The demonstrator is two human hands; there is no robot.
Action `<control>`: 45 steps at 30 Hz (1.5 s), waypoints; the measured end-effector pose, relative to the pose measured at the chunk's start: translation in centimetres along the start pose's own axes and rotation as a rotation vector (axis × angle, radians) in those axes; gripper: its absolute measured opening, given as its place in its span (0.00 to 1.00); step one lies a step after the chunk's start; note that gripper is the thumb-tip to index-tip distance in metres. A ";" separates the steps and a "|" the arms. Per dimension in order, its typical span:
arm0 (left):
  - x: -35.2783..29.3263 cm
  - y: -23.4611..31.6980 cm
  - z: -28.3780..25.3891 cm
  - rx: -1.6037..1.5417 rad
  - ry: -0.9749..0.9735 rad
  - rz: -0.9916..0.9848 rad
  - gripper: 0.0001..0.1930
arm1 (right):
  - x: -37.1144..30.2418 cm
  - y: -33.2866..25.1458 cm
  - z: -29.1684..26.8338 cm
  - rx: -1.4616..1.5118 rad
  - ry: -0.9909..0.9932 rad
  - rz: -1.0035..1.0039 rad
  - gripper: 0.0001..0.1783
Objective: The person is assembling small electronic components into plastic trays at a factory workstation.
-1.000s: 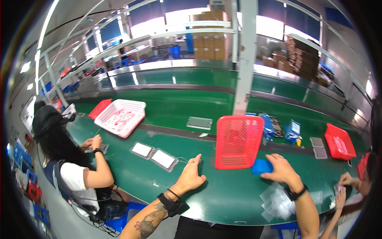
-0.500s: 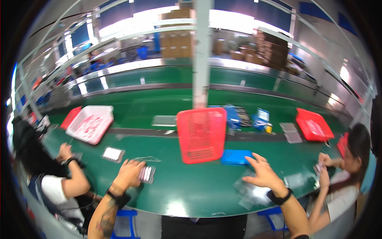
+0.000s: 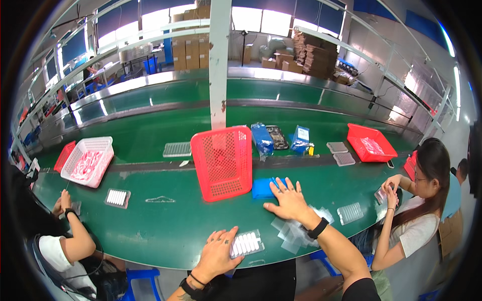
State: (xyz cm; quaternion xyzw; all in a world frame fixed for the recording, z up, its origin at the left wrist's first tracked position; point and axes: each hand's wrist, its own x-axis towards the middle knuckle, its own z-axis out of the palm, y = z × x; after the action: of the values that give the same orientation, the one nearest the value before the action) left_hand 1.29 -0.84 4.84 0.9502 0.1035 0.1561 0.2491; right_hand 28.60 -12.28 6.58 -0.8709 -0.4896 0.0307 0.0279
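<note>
Two hands at work over a green tabletop. The left hand, palm down, has its thumb apart from the fingers and meets the left end of a clear tray bearing a row of white pieces; whether the grip closes on the tray cannot be told. The tray lies flat, just right of this hand, near the tabletop's front edge. The right hand is spread, its fingers fanned at the right end of a flat blue item; contact there cannot be confirmed. Loose clear plastic sheets lie directly nearer the wearer than the right hand, partly beneath its wrist. Left of and beyond the same hand, a red perforated basket is tilted up, its lower edge close to the blue item. To the right of the hand lies a further clear tray. Well to the left of and beyond the left hand are a second tray with white pieces and a white basket containing pink-and-white pieces.
</note>
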 end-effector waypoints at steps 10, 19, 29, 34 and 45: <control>-3.0 -0.3 0.7 -0.291 0.497 -0.132 0.30 | -5.6 -2.0 -4.5 0.731 0.208 -0.212 0.37; -5.8 5.6 1.6 -1.565 0.369 -0.503 0.14 | -16.9 -8.7 -2.2 1.463 -0.123 -0.401 0.37; -5.2 5.8 1.3 -1.514 0.418 -0.564 0.06 | -17.4 -10.0 -0.3 1.861 -0.116 -0.334 0.35; -4.5 6.3 1.3 -1.370 0.450 -0.476 0.04 | -16.9 -10.3 -0.2 2.755 -0.274 -0.294 0.28; -5.0 7.2 1.9 -1.250 0.508 -0.524 0.04 | -15.5 -14.2 2.5 1.686 0.369 -0.091 0.09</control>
State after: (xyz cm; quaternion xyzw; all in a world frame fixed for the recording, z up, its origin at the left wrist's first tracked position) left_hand -1.86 -9.19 5.67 0.5085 0.2740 0.3372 0.7434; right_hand 8.29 -18.09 5.60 -0.5303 -0.3256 0.2407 0.7449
